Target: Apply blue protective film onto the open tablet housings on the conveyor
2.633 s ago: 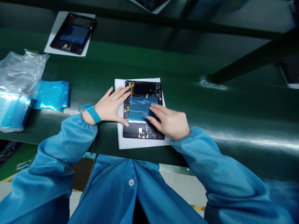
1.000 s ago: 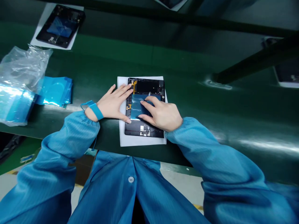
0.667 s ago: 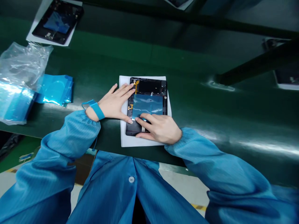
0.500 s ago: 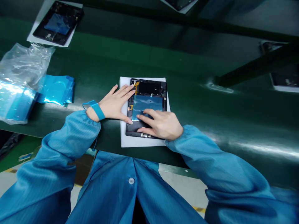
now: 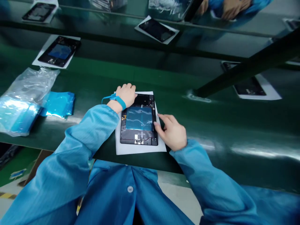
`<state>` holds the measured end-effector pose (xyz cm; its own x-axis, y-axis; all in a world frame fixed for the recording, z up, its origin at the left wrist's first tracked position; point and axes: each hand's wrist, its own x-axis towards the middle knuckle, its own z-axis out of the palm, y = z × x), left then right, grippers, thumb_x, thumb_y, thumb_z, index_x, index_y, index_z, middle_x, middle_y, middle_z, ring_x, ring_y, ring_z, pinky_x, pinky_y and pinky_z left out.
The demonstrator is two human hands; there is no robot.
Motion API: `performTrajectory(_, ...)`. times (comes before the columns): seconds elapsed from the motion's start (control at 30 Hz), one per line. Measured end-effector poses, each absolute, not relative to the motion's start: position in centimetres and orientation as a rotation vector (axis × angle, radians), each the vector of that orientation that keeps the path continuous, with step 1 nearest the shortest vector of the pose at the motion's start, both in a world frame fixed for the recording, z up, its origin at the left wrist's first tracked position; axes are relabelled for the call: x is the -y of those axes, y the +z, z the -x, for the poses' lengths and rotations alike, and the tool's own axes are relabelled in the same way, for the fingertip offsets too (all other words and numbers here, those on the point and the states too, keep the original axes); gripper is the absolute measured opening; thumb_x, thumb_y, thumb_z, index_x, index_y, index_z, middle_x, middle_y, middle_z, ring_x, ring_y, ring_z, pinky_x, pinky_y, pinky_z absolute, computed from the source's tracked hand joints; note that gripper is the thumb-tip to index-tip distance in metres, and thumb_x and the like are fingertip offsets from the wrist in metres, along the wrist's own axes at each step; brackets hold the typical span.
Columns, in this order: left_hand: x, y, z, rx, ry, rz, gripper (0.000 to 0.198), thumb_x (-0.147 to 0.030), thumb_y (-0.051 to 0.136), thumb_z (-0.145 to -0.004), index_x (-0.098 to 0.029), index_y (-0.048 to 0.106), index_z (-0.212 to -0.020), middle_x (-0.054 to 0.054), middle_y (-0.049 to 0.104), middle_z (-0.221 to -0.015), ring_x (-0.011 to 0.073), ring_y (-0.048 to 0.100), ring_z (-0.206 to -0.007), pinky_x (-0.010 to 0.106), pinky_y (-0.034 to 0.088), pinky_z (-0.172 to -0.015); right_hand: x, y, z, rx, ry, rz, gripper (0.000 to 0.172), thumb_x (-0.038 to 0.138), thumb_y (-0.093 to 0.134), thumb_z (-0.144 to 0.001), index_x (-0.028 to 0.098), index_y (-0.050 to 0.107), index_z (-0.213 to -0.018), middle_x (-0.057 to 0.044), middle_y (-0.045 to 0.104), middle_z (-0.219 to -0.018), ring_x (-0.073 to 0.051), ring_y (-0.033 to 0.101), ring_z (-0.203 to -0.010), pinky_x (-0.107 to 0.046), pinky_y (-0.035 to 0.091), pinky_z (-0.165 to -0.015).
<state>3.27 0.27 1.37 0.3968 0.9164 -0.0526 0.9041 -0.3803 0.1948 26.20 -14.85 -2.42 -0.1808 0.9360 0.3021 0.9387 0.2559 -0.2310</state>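
Note:
An open black tablet body lies on a white sheet at the near edge of the green belt. A blue film covers its middle. My left hand, with a blue wrist strap, is at the tablet's far left corner, fingers curled over the far edge. My right hand sits at the tablet's right side. Its thumb and fingertips press against that edge, half curled.
A clear plastic bag and a stack of blue films lie to the left. More tablets on white sheets sit at the far left, far middle and right. A dark bar crosses diagonally. Another person's hands show at the top.
My right hand left the blue film and went to the tablet's right edge. My left hand moved from lying flat at the left edge to the far left corner, fingers curled.

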Motion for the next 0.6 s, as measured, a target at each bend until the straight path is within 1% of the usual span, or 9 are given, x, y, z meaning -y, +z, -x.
performTrajectory(0.1,-1.4,0.4,-3.7,-1.575,0.026,-2.48,0.04,-0.027,0.047,-0.101,-0.011,0.063,-0.134,0.023,0.062,-0.138,0.0388,0.055,-0.132,0.055,0.047,-0.105,16.2,-3.3,-25.8,2.163,-0.037,1.695,0.041,0.04,0.05,-0.103,0.017,0.069,-0.13,-0.012,0.075,-0.12,-0.023,0.074,-0.091,-0.033,0.057,-0.067)
performTrajectory(0.17,-2.2,0.4,-3.0,-1.513,-0.003,-2.479,0.034,-0.028,0.049,-0.101,-0.013,0.066,-0.127,0.021,0.067,-0.129,0.0348,0.061,-0.122,0.049,0.049,-0.101,16.6,-3.7,-25.5,2.147,-0.083,1.683,0.039,0.038,0.049,-0.103,0.018,0.069,-0.131,-0.012,0.074,-0.121,-0.024,0.074,-0.092,-0.034,0.059,-0.072)
performTrajectory(0.27,-3.2,1.0,-1.4,-1.414,-0.042,-2.453,0.023,-0.032,0.054,-0.098,-0.018,0.07,-0.104,0.013,0.073,-0.108,0.027,0.068,-0.1,0.039,0.051,-0.089,16.6,-4.0,-25.1,2.12,-0.1,1.707,0.041,0.038,0.048,-0.103,0.018,0.066,-0.136,-0.013,0.073,-0.124,-0.025,0.074,-0.093,-0.035,0.061,-0.075)
performTrajectory(0.37,-3.5,1.9,0.1,-1.347,-0.024,-2.43,0.017,-0.032,0.055,-0.094,-0.02,0.067,-0.089,0.008,0.074,-0.091,0.0224,0.068,-0.085,0.033,0.048,-0.079,16.4,-4.0,-24.6,2.115,-0.041,1.751,0.049,0.041,0.048,-0.103,0.015,0.06,-0.144,-0.017,0.07,-0.131,-0.026,0.074,-0.101,-0.036,0.063,-0.081)
performTrajectory(0.43,-3.5,2.4,1.0,-1.325,0.009,-2.42,0.018,-0.034,0.053,-0.093,-0.022,0.064,-0.085,0.006,0.073,-0.086,0.0216,0.067,-0.079,0.032,0.047,-0.073,16.3,-3.9,-24.4,2.111,0.001,1.775,0.055,0.043,0.048,-0.103,0.013,0.054,-0.149,-0.019,0.066,-0.138,-0.027,0.073,-0.108,-0.037,0.064,-0.085)
performTrajectory(0.5,-3.3,2.9,1.9,-1.318,0.043,-2.386,0.021,-0.039,0.05,-0.093,-0.023,0.061,-0.085,0.005,0.073,-0.082,0.0218,0.067,-0.075,0.032,0.046,-0.07,16.0,-3.7,-24.4,2.088,0.046,1.807,0.061,0.045,0.049,-0.102,0.012,0.049,-0.154,-0.021,0.062,-0.144,-0.029,0.072,-0.113,-0.038,0.064,-0.085)
performTrajectory(0.57,-2.9,3.7,2.6,-1.334,0.119,-2.314,0.023,-0.044,0.051,-0.092,-0.024,0.059,-0.086,0.004,0.074,-0.081,0.0227,0.068,-0.075,0.033,0.046,-0.07,15.7,-3.3,-24.7,2.017,0.169,1.833,0.065,0.047,0.051,-0.101,0.013,0.047,-0.156,-0.021,0.062,-0.143,-0.03,0.072,-0.112,-0.039,0.064,-0.082)
performTrajectory(0.6,-2.7,4.2,2.8,-1.346,0.177,-2.277,0.023,-0.045,0.051,-0.092,-0.024,0.059,-0.086,0.003,0.074,-0.08,0.0231,0.068,-0.076,0.033,0.047,-0.071,15.4,-3.2,-24.9,1.967,0.281,1.824,0.064,0.048,0.052,-0.1,0.014,0.05,-0.154,-0.02,0.065,-0.138,-0.029,0.073,-0.107,-0.038,0.063,-0.079)
